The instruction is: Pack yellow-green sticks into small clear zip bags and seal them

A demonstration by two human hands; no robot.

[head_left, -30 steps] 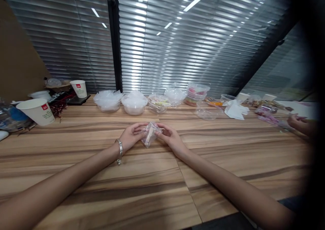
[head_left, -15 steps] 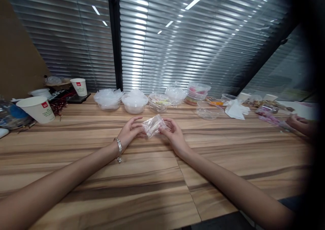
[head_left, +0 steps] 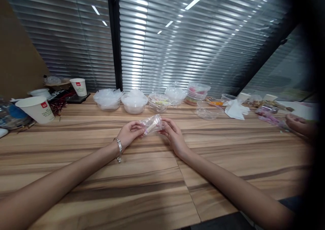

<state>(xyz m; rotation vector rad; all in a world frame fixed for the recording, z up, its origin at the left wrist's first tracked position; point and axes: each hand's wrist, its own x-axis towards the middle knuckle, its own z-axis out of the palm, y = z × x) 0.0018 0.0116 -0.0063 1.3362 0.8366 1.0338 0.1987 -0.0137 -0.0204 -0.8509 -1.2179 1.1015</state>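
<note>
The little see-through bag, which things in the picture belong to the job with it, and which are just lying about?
In the job:
small clear plastic bag
pale stick-like piece inside it
left hand, pinching the bag
right hand, at its other end

Probably just lying about:
red-marked paper cups
plastic bowls

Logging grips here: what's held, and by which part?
A small clear plastic bag: the left hand pinches its left end; the right hand touches its right end, grip unclear.
</note>
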